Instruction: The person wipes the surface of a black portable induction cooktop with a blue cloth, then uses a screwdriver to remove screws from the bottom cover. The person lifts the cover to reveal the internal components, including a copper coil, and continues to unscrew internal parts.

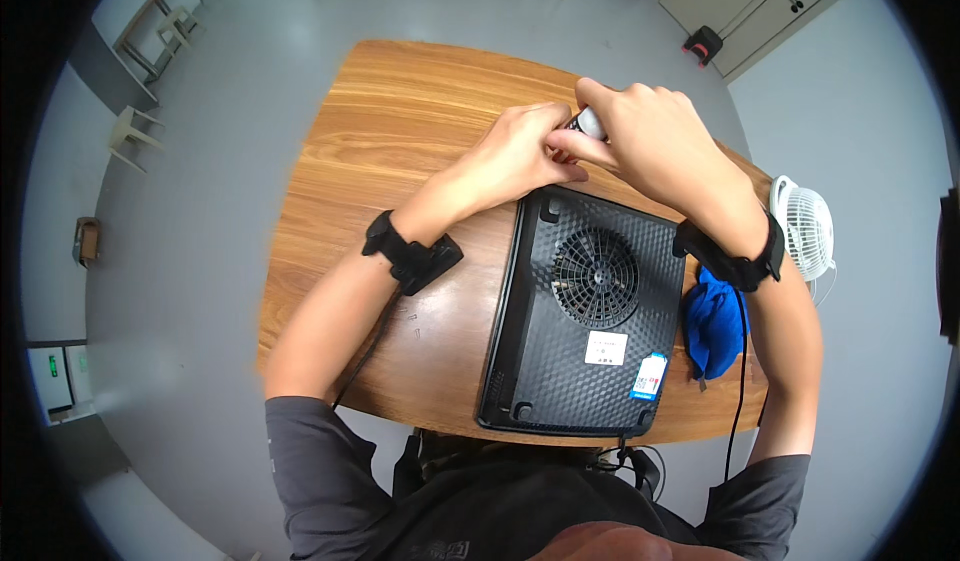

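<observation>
Beyond the far edge of the black flat appliance (630, 306), my two hands come together. My right hand (650, 141) is closed around a small object with a rounded pale grey-white end (590, 123) and a dark part below it; its kind is mostly hidden. My left hand (525, 151) has its fingers curled against the same object, and what its fingertips grip is hidden. The appliance lies with a round fan grille (596, 276), small feet and two labels facing up.
Several tiny slim pieces (415, 323) lie on the wooden table (400, 111) left of the appliance. A blue cloth (715, 326) and a white fan (803, 226) are at the right. Cables hang near the front edge. Stools (132, 137) stand on the floor.
</observation>
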`<action>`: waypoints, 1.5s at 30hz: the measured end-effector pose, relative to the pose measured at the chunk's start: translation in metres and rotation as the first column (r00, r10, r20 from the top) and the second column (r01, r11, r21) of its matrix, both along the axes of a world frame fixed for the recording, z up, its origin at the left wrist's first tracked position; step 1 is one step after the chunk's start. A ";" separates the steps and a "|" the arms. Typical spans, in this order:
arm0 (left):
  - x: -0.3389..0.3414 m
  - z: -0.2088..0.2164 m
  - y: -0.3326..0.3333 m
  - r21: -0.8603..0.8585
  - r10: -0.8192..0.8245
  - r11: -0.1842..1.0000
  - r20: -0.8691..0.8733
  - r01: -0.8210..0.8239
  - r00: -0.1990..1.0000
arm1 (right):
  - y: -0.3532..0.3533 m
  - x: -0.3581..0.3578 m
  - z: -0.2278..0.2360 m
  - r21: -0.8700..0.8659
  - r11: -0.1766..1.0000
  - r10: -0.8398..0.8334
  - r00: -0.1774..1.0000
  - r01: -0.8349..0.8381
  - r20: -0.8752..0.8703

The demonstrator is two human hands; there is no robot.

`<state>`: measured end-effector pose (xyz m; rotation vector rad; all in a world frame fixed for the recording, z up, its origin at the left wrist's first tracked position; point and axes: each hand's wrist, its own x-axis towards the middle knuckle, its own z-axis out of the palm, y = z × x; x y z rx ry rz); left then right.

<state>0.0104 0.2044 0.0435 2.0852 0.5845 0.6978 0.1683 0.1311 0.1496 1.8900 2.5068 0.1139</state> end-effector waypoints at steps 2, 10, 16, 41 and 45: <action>0.003 0.005 -0.006 0.000 0.057 0.998 0.012 -0.057 0.998 | 0.002 0.002 -0.010 0.093 0.994 0.055 0.998 -0.051 -0.040; -0.012 0.012 0.001 -0.119 -0.076 0.991 -0.160 0.057 0.984 | -0.005 0.007 0.002 -0.057 0.976 0.200 0.967 -0.211 -0.160; -0.001 0.003 -0.002 -0.018 0.013 1.000 -0.046 -0.014 0.999 | 0.001 -0.010 0.002 -0.044 0.996 -0.076 0.997 0.077 0.018; -0.014 0.013 0.001 0.017 -0.013 1.000 -0.100 0.015 0.995 | -0.002 -0.005 -0.014 0.095 0.995 -0.009 0.958 0.037 -0.287; -0.015 0.013 0.000 0.046 -0.009 0.999 -0.002 0.009 1.000 | -0.001 -0.009 -0.012 -0.029 0.995 -0.099 0.930 0.095 -0.354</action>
